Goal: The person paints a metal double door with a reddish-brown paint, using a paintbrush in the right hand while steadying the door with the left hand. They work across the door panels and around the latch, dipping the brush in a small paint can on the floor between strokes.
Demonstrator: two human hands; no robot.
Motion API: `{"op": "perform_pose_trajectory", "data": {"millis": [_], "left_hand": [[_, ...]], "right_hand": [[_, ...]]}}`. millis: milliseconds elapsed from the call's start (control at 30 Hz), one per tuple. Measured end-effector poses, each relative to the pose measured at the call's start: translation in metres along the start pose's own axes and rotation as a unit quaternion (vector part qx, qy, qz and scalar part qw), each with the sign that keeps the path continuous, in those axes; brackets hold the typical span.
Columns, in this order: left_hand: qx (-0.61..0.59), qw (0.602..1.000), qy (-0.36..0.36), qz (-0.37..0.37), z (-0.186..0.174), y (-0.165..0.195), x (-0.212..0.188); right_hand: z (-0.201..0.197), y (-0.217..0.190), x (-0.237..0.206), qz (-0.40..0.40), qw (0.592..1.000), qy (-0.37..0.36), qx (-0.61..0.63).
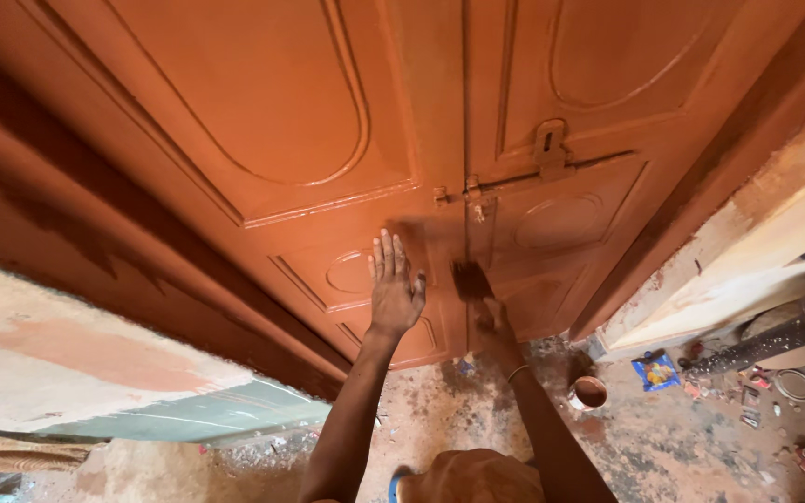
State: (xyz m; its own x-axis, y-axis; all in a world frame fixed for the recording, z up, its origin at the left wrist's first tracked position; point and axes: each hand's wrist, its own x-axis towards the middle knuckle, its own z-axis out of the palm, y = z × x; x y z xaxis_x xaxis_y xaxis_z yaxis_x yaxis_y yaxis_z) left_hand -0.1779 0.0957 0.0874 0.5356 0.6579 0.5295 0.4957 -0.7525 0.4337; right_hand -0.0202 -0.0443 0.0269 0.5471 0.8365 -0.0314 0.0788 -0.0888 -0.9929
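My left hand (393, 284) lies flat with fingers apart against the left leaf of an orange-brown double door (263, 112). My right hand (494, 326) grips a paintbrush (470, 278) whose dark bristles touch the door near the centre seam, just below a metal sliding bolt (524, 177). A darker patch of paint shows on the panel beside the brush. A thin bangle sits on my right wrist.
A small round paint tin (590, 392) stands on the rough floor to the right of my right arm. Scattered litter and a blue packet (656, 373) lie at the far right. The door frame (701, 186) rises on the right; a pale wall (67, 354) lies on the left.
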Motion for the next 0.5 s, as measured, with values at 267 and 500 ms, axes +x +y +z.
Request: {"op": "perform_pose_trajectory", "data": {"millis": [267,500], "left_hand": [[-0.001,1.000,-0.002,0.012,0.026,0.026,0.004],[-0.001,1.000,-0.006,0.002,0.044,0.060,0.012]], "right_hand": [[-0.066,-0.049,0.005,-0.032,0.971,0.010,0.236],[-0.095,-0.043,0.005,-0.043,0.937,0.040,0.344]]}}
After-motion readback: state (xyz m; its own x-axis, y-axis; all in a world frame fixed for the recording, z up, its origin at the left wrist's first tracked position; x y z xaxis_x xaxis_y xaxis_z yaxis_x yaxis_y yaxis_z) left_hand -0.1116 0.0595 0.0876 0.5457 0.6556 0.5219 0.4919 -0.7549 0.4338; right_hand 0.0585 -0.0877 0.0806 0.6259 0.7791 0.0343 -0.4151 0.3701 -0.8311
